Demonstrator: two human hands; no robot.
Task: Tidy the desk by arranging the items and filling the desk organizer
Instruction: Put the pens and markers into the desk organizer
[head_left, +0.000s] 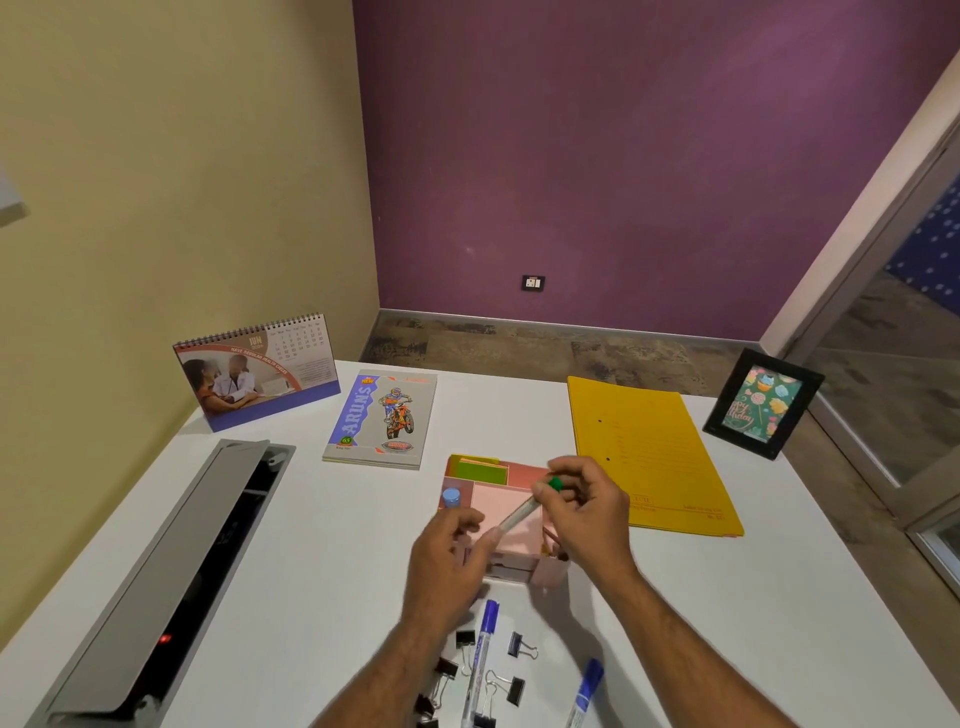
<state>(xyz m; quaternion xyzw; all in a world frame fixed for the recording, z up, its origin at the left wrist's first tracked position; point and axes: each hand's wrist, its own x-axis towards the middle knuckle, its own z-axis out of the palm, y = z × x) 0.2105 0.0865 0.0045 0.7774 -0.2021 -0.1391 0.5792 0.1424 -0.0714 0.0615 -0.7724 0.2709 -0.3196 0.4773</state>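
Gripping green-capped marker (524, 510) w/ both hands (589, 512) over pink organizer (506, 506) mid-desk (311, 545); room at edges.

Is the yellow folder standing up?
No, the yellow folder lies flat on the desk, to the right of the organizer.

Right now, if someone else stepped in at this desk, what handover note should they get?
Right hand holds a green-capped marker over the pink desk organizer; left hand touches the marker's lower end.
Done: sticky notes and a blue-capped item are in the organizer.
Left: two blue-capped markers and black binder clips lie on the white desk nearest you.
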